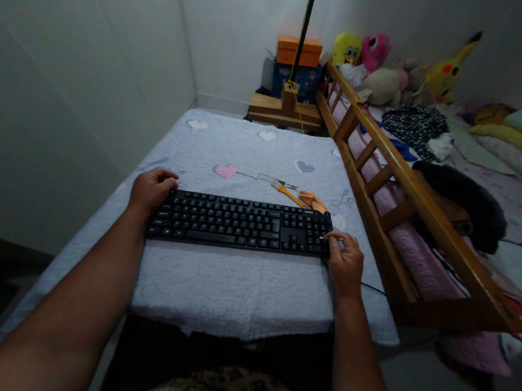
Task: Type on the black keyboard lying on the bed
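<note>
A black computer keyboard (236,223) lies flat across the cloth-covered table in front of me. At its upper left corner, my left hand (152,191) is closed on the end, with the thumb along the edge. My right hand (344,261) is at the other end, thumb and fingers pinched together over the number keys. Something small and pale shows at those fingertips, too tiny to name. Just behind the keyboard lie a brush with a yellow handle (291,194), a folded orange-tan cloth (313,201) and a thin metal tool (247,174).
The table wears a pale blue cloth (225,290) with heart patterns. A wooden bed rail (408,180) runs along the right side. Beyond the table stand an orange box (299,51) on a blue box (295,81) and a dark pole (306,23). The keyboard's cable (373,288) trails right.
</note>
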{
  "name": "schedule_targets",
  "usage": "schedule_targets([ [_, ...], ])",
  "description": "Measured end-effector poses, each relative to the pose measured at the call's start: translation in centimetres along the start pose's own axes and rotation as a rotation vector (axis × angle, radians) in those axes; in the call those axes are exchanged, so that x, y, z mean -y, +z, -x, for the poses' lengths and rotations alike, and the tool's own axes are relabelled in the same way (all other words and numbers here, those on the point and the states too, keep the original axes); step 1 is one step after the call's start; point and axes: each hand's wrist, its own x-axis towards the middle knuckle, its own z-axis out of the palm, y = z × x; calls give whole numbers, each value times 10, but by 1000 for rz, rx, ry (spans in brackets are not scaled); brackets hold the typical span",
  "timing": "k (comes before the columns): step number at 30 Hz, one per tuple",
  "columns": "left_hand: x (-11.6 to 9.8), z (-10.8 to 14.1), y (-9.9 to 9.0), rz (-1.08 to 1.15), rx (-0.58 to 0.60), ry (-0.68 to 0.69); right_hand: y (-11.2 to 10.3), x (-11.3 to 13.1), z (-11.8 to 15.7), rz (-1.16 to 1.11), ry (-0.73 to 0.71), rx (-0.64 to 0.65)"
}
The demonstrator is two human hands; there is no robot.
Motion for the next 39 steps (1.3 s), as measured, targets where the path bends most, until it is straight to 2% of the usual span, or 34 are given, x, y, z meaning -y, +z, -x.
schedule_targets([
  [16,-7,3,-2,-6,-6,-16,-2,-1,1,-16,27,1],
  [21,-1,1,-2,-22,-3,7,-3,0,2,-27,41,23],
  [28,8,-3,1,-9,-3,26,-3,1,1,-31,48,11],
  [39,-1,0,-1,-18,-2,4,-5,-4,2,2,103,-57],
])
